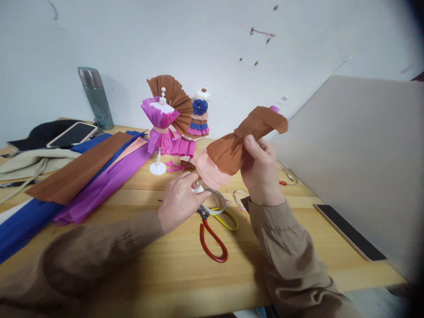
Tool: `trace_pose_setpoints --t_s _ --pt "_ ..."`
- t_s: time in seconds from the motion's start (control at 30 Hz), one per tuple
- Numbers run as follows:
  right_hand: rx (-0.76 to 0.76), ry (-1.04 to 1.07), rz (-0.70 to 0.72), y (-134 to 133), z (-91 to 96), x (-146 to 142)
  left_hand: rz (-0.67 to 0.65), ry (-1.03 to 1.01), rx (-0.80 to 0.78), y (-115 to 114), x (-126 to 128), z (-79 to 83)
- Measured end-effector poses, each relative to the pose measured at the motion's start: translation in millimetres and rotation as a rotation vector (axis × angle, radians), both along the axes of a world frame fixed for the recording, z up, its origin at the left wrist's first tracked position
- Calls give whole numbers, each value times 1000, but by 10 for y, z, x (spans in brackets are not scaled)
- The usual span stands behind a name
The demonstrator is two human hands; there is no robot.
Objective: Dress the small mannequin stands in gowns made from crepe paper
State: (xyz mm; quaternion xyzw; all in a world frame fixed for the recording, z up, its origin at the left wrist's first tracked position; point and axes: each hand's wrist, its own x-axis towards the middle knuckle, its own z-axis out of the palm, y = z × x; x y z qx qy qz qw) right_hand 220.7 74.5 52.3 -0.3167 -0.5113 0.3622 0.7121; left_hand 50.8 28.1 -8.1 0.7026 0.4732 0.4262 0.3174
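My right hand (261,170) is raised above the wooden table (172,265) and closed on a gathered piece of brown crepe paper (245,139) with pale pink layers (207,170) under it. My left hand (180,198) is lower, its fingers pinched on a small white part at the bottom of that piece, just over a roll of clear tape (215,203). Red-handled scissors (212,236) lie on the table below both hands.
Two small mannequin stands in paper dresses, pink with a brown fan (164,119) and blue-striped (198,121), stand behind. Brown (79,170), purple (109,181) and blue (23,225) crepe sheets lie left. A metal flask (96,97), a phone (71,134), a grey board (361,163) and another phone (349,232) surround.
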Motion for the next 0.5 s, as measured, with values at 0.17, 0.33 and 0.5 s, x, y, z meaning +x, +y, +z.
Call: trace_pose_setpoints --t_s 0.17,0.33,0.5 --pt "34 -60 18 -29 11 -17 -341 -646 -532 -141 25 97" --pt "38 -61 24 -70 30 -32 -439 -995 -713 -147 49 117" --pt "57 -65 16 -112 66 -41 -403 -996 -687 -113 57 54"
